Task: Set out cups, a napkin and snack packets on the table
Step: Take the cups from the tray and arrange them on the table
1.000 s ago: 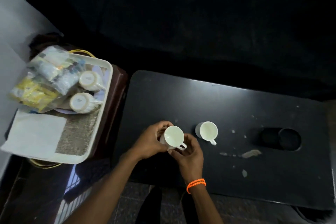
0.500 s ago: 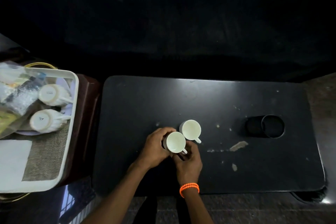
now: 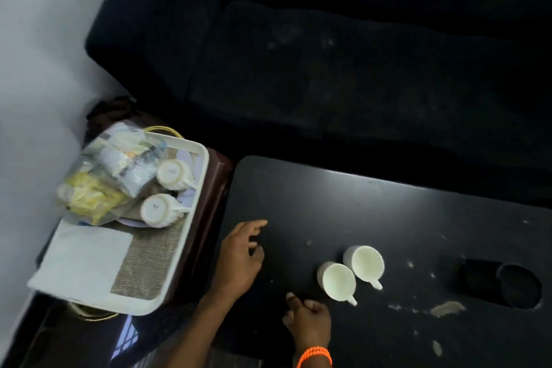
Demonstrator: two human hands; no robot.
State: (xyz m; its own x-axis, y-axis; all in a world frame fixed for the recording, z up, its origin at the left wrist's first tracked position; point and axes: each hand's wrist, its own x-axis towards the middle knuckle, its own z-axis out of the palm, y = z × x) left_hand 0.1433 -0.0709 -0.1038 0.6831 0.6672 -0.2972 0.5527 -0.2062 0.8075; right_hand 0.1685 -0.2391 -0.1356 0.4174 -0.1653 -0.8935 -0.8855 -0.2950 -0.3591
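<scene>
left hand point(image 3: 239, 260) empty near table point(image 3: 388, 212) edge, cups point(image 3: 352, 275) apart

My desk point(image 3: 373, 212) lies bare between my left hand point(image 3: 239, 263) and the two cups point(image 3: 351, 273), which stand touching near its front edge. Behind the cups the top is open. A round hole point(image 3: 519, 285) breaks the right end. On the tray point(image 3: 195, 218), packets point(image 3: 119, 176) crowd two lying cups point(image 3: 164, 191).
</scene>
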